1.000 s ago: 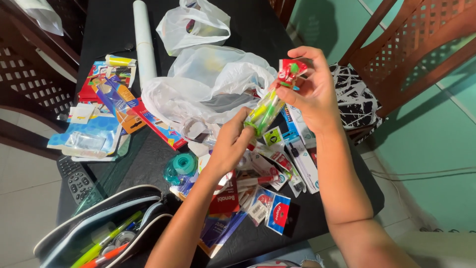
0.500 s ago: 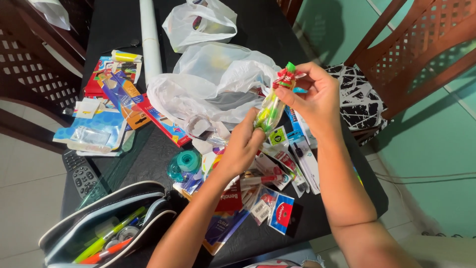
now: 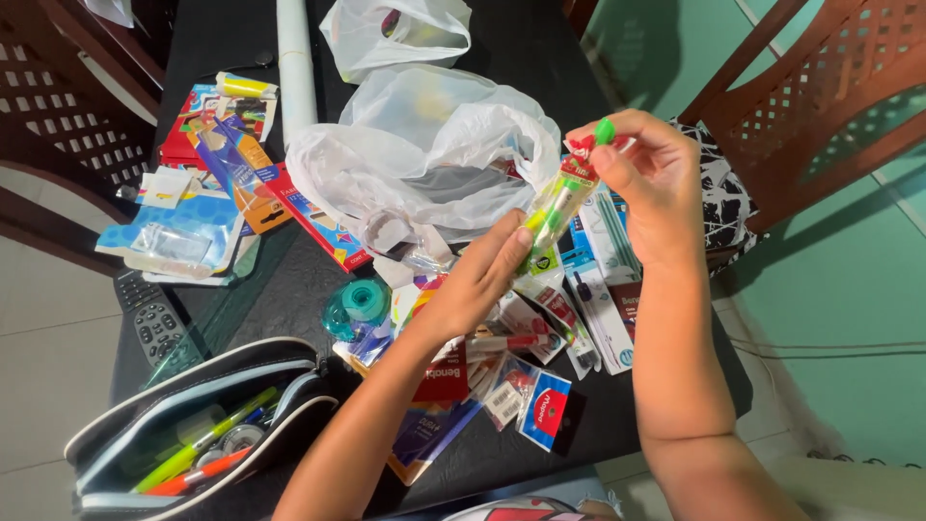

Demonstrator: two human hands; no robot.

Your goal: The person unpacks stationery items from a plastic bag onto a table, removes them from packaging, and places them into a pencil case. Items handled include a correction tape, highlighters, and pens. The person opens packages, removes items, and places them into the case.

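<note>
Both my hands hold a clear plastic pack of green and yellow pens (image 3: 558, 205) above a dark table (image 3: 540, 39). My right hand (image 3: 648, 178) pinches the pack's red top end, with a green tip showing between thumb and fingers. My left hand (image 3: 479, 277) grips the pack's lower end. Beneath them lies a heap of packaged stationery (image 3: 540, 318), and a teal tape dispenser (image 3: 357, 304) sits just left of my left wrist.
White plastic bags (image 3: 424, 145) lie behind the heap, and another bag (image 3: 395, 29) is farther back. An open pencil case (image 3: 193, 434) with pens sits front left. A remote control (image 3: 154, 323), colourful boxes (image 3: 241, 145), a white roll (image 3: 294, 58) and wooden chairs (image 3: 801, 106) surround the table.
The pack has been raised slightly and tilted more upright. My right hand shifted its pinch to the top end, and my left hand stayed on the bottom end.
</note>
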